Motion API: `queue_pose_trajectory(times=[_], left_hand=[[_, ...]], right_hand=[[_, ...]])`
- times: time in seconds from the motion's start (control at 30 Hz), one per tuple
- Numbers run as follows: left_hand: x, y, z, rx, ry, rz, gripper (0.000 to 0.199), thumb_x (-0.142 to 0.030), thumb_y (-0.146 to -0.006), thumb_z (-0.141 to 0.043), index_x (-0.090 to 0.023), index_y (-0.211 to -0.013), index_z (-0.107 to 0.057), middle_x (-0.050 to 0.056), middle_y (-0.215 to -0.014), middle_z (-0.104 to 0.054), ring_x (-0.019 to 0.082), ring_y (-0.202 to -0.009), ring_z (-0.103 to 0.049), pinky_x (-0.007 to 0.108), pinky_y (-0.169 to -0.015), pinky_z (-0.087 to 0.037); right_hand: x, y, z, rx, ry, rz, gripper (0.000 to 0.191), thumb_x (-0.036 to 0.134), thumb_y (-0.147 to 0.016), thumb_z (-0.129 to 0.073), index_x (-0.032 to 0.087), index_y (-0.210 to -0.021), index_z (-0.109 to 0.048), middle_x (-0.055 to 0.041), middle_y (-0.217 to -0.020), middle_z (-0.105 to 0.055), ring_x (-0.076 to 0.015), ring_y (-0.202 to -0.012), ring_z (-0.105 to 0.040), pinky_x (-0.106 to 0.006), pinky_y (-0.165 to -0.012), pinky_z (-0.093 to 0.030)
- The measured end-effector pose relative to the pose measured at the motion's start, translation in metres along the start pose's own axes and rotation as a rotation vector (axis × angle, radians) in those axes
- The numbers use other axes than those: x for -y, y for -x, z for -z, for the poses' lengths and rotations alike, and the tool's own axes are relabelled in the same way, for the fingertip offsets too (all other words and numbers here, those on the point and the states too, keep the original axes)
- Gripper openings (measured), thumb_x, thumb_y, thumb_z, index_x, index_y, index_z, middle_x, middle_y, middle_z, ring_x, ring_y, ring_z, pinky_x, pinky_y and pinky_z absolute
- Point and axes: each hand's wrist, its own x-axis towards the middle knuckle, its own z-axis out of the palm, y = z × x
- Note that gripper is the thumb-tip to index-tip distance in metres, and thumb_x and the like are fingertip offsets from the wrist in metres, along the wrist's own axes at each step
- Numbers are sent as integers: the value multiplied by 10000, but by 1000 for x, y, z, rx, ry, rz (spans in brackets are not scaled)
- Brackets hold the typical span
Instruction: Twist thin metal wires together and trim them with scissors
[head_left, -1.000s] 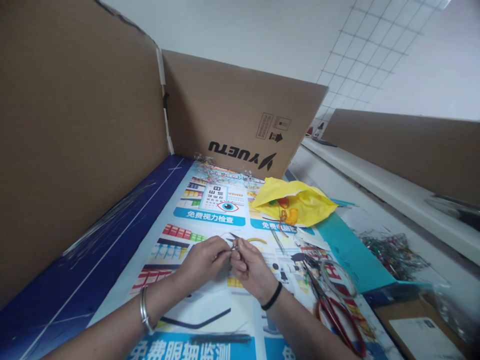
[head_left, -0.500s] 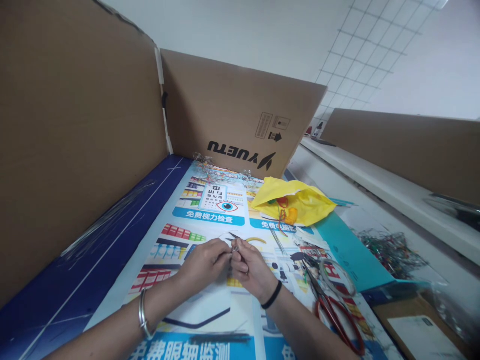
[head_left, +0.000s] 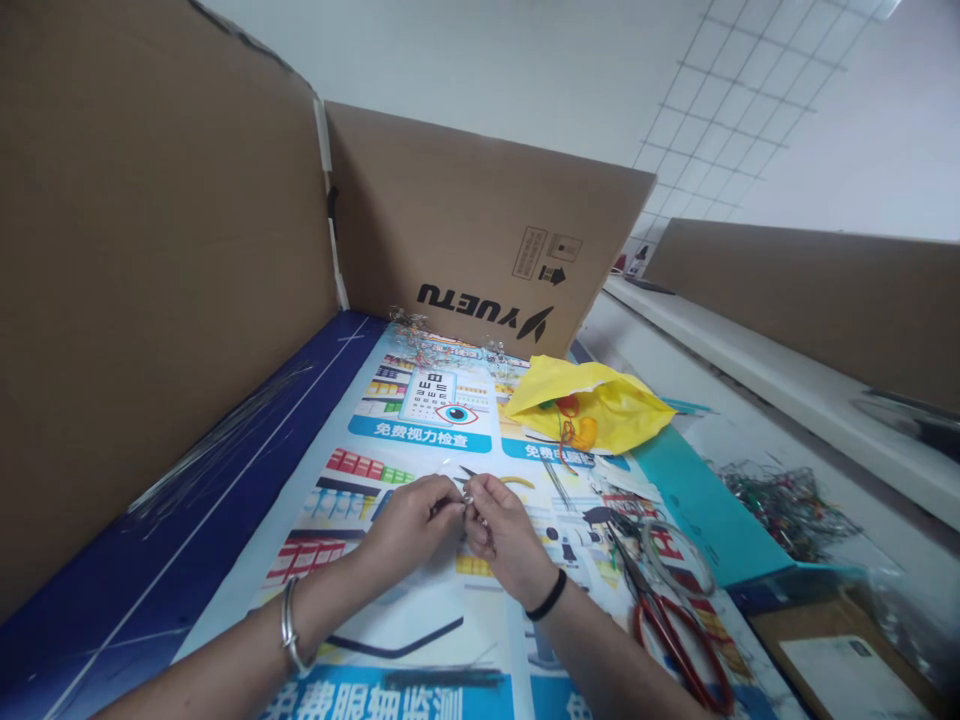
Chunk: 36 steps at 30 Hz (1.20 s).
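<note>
Over the middle of the printed sheet, my left hand [head_left: 420, 515] and my right hand [head_left: 504, 530] meet at the fingertips. Both are closed in a pinch on a small shiny piece of wire [head_left: 469, 492], mostly hidden by the fingers. A dark pointed tip [head_left: 466, 471] shows just beyond my fingers, and a curved yellow piece [head_left: 519, 481] lies behind my right hand. Red-handled scissors [head_left: 664, 615] rest to the right of my right forearm. Close to them is a coil of pale wire [head_left: 688, 560].
A yellow bag [head_left: 592, 395] with red and orange items at its mouth lies behind. Cut wires [head_left: 217, 440] lie along the left cardboard wall [head_left: 165, 250]. Tangled wire [head_left: 787, 510] sits at right. A bundle of dark wires [head_left: 446, 678] lies in front.
My fingers have shifted very slightly around the small piece, the right-hand fingers curling a little differently. The view has moved a touch; everything else stays in place.
</note>
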Motion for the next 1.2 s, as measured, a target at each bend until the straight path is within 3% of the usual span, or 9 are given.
queue_pose_trajectory(times=[0.17, 0.27, 0.4, 0.6, 0.77, 0.97, 1.2], left_hand=[[2, -2, 0, -1, 130, 64, 62, -166, -753, -510, -207, -796, -527, -36, -707, -586, 114, -664, -530, 228, -635, -409], [5, -3, 0, 1, 140, 61, 41, -182, -759, -510, -204, -789, -529, -41, -690, -571, 110, -651, -521, 225, -628, -403], [7, -4, 0, -10, 138, 64, 14, -196, -769, -502, -197, -775, -515, -41, -673, -549, 110, -638, -505, 224, -609, -392], [6, -4, 3, 47, 106, 5, 73, -184, -753, -540, -199, -824, -541, -33, -736, -569, 114, -679, -509, 227, -635, -396], [7, -4, 5, 103, 34, -84, 150, -190, -818, -483, -234, -928, -575, -1, -890, -629, 140, -818, -548, 257, -734, -410], [16, -5, 6, 126, -215, -193, 166, -107, -801, -430, -196, -801, -569, 12, -760, -606, 161, -768, -529, 272, -696, -396], [15, -5, 4, 42, 30, -48, 89, -190, -799, -478, -200, -847, -553, -1, -798, -606, 132, -751, -543, 237, -703, -405]], right_hand=[[-2, -2, 0, -88, 254, 205, 264, 428, -780, -563, 174, -761, -494, 74, -535, -429, -20, -363, -265, -166, -342, -142], [-3, -2, 1, -78, 294, 233, 273, 434, -814, -505, 164, -796, -541, 41, -601, -483, -22, -374, -285, -181, -353, -157], [-4, -2, 3, -105, 418, 257, 185, 359, -781, -566, 175, -781, -547, 68, -521, -416, -41, -401, -281, -190, -390, -205], [-2, -1, 6, -97, 676, 399, 115, 274, -793, -538, 192, -718, -510, 30, -637, -483, -96, -564, -406, -223, -526, -316], [-2, 2, 5, -136, 843, 493, 111, 232, -815, -473, 200, -709, -475, 21, -647, -469, -124, -611, -417, -244, -571, -323], [0, 2, 1, -176, 890, 544, 126, 234, -841, -407, 200, -720, -416, 21, -664, -436, -125, -615, -403, -248, -577, -333], [-5, -6, 9, -172, 788, 479, 130, 268, -832, -441, 188, -734, -473, 31, -635, -449, -116, -600, -410, -231, -565, -346]])
